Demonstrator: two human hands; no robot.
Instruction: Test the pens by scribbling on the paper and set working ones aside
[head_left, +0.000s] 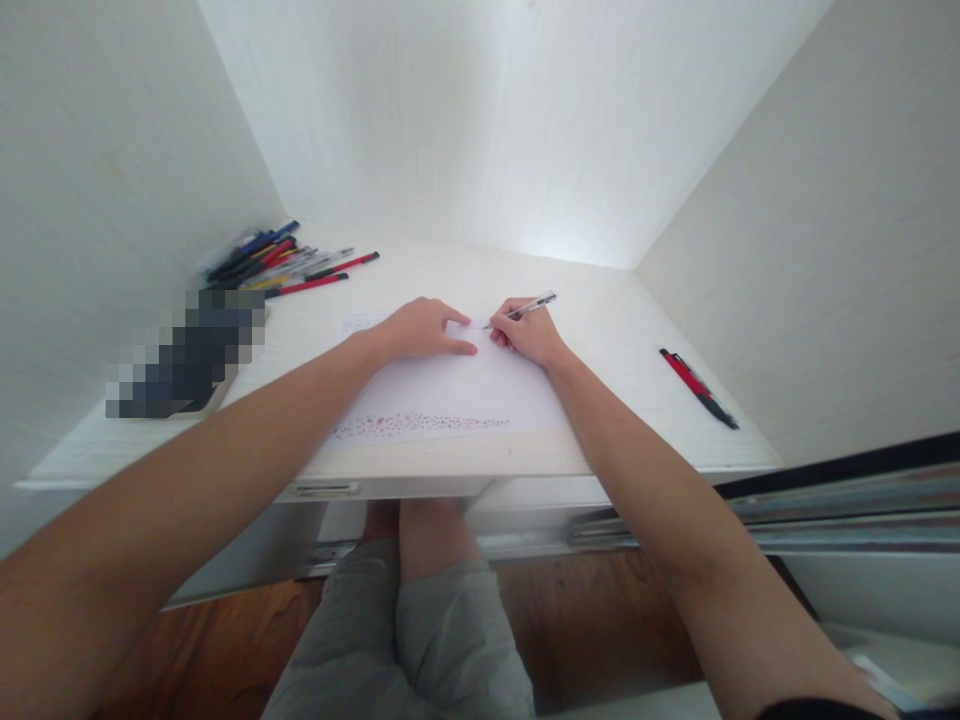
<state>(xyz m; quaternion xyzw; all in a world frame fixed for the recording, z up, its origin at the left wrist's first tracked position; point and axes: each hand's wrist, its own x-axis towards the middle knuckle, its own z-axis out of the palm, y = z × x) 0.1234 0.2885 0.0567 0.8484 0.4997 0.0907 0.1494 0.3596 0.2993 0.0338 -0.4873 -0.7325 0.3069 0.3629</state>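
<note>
A sheet of white paper (pixel 450 392) lies on the white desk, with faint writing along its far edge and a band of small black and red marks along its near edge. My right hand (pixel 526 328) grips a clear pen (pixel 541 300) with a dark tip end, its point at the far part of the paper. Resting on the left side of the sheet, my left hand (pixel 426 328) has thumb and fingers apart and holds nothing. Its fingertips are a short way left of the pen point.
Several pens (pixel 277 255) in black, red, blue and yellow are heaped at the back left. A blurred-out dark device (pixel 202 350) lies at the left. One red and black pen (pixel 697 385) lies at the right. White walls (pixel 450 120) enclose the desk (pixel 607 400).
</note>
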